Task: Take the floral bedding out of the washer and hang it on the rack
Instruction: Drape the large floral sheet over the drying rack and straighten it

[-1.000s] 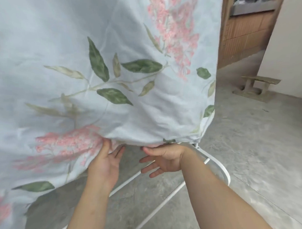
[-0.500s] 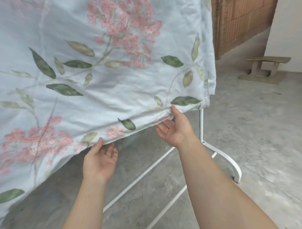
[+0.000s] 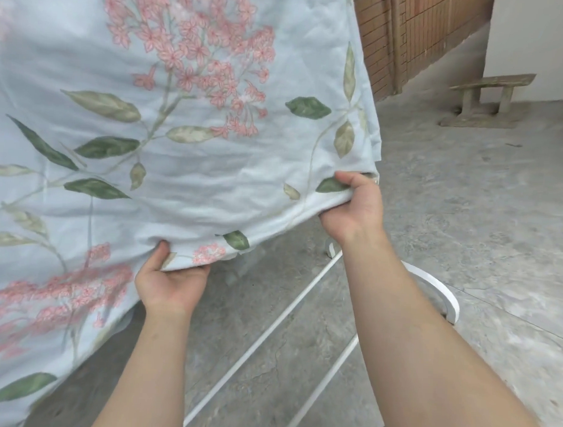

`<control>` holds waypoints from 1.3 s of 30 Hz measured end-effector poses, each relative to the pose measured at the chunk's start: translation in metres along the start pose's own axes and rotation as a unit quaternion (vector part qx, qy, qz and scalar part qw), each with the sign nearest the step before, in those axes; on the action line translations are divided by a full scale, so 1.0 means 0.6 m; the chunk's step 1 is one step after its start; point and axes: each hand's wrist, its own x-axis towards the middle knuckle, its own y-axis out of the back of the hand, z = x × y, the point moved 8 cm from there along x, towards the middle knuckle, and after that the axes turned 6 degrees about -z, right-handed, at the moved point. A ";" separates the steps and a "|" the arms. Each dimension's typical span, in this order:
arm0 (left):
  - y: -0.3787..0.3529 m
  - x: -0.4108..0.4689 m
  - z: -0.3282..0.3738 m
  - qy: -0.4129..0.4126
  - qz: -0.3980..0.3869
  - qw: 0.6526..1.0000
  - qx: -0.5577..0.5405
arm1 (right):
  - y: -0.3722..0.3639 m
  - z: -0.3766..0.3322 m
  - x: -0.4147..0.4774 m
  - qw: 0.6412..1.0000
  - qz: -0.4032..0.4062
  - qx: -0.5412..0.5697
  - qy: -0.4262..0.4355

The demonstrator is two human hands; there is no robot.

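Though creased — pale-blue, pink-flowered bedding (image 3: 204, 191)

- A single view, worn on the person's head, faces forward and tilts down.
- It is very near the hanging floral bedding (image 3: 179, 165), which fills the left and centre.
- To the right it looks past the cloth to the concrete floor (image 3: 480, 226) and a brick wall (image 3: 417, 39).

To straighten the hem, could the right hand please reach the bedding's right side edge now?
Probably yes: the right hand grips the bedding's bottom corner, with that edge hanging free directly above.
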 end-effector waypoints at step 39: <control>0.082 -0.052 -0.049 0.052 0.161 0.982 0.082 | 0.070 0.114 0.013 0.984 0.090 -0.139 -0.061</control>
